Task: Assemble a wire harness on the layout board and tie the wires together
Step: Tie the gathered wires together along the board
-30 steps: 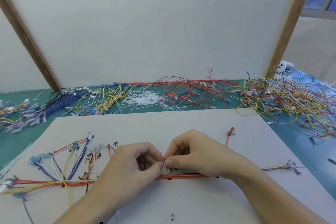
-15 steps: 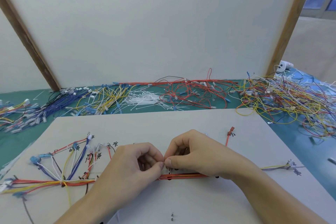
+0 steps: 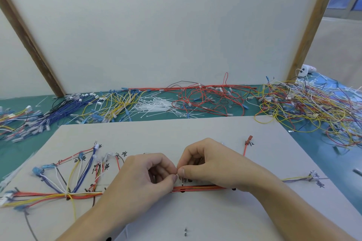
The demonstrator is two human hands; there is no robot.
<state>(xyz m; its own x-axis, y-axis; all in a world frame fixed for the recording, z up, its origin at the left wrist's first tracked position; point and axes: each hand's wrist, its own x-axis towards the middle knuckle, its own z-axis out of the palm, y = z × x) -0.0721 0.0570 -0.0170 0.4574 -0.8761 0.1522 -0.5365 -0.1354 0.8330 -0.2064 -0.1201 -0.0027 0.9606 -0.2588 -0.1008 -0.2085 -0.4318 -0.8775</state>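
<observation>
A grey layout board (image 3: 195,129) lies in front of me with handwritten marks. A wire harness (image 3: 197,188) of red, yellow, blue and white wires runs along it, fanning out at the left (image 3: 64,172). One white tie binds the bundle at the left (image 3: 67,194). My left hand (image 3: 145,180) and my right hand (image 3: 213,164) meet thumb to thumb just above the red bundle. Both pinch a thin white cable tie (image 3: 181,178) looped around the wires. Most of the tie is hidden by my fingers.
Behind the board on the green table lie loose wires: blue (image 3: 64,107), yellow (image 3: 115,103), red (image 3: 207,100), a mixed tangle (image 3: 313,107), and a heap of white cable ties (image 3: 154,106). A small metal pin (image 3: 185,231) stands near the board's front edge.
</observation>
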